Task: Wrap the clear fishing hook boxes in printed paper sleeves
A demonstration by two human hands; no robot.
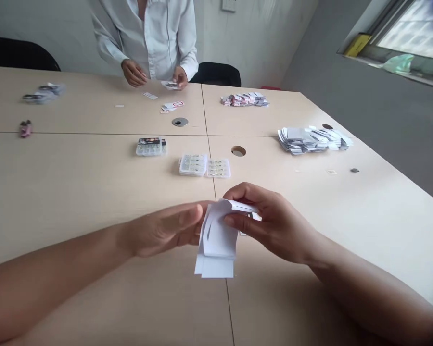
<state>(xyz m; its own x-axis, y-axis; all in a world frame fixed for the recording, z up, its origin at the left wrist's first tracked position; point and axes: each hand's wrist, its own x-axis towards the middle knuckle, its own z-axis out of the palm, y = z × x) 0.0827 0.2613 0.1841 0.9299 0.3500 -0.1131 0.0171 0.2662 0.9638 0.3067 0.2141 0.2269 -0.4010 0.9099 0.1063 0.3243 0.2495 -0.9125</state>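
Several white paper slips [219, 240] hang from my right hand [267, 216], pinched between its thumb and fingers. The top slip is folded or curled over near the grip. A bit of dark print shows on a piece behind the right thumb. My left hand [173, 226] is alongside the slips, thumb raised and fingers stretched out; its fingertips pass behind the paper, so whether they touch it is hidden. Just beyond the hands lie a clear plastic case [193, 165] with small items in compartments and a similar case [218, 168] at its right.
Another clear case [151, 146] sits farther left. A heap of white slips [313, 139] lies at right, a red-and-white bundle [245, 99] behind it. Across the wooden table [75, 192], a person in a white shirt [155, 38] holds a small pack. The table has round cable holes.
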